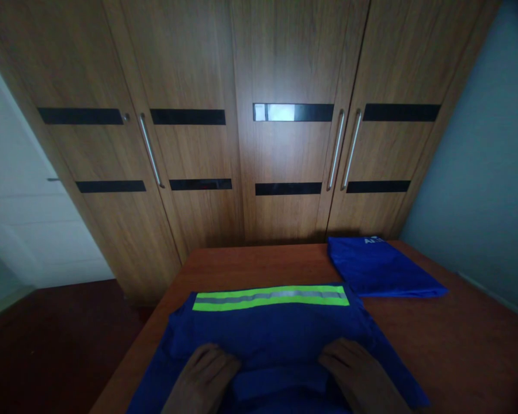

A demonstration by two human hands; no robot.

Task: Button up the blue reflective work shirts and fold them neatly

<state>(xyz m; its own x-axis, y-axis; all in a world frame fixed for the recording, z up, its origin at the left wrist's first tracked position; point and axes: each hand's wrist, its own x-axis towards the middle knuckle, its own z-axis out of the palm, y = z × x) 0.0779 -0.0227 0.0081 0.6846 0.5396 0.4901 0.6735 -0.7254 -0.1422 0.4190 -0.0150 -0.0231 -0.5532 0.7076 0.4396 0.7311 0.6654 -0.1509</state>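
Note:
A dark blue garment (pixel 280 330) with a yellow-green and grey reflective band (pixel 271 296) across its far end lies spread on the reddish-brown table (pixel 259 264). My left hand (pixel 207 374) is on the left part of the garment, its fingers curled and closed on the cloth. On the right part, my right hand (pixel 354 368) also has its fingers bent and closed on the fabric. Between the two hands the cloth forms a raised fold. The fingertips of both hands are partly hidden in the dark cloth.
A folded bright blue item (pixel 380 270) with white lettering lies at the table's back right. Wooden wardrobe doors (pixel 280 218) with metal handles stand behind the table. A pale wall is on the right, a white door (pixel 47 241) on the left.

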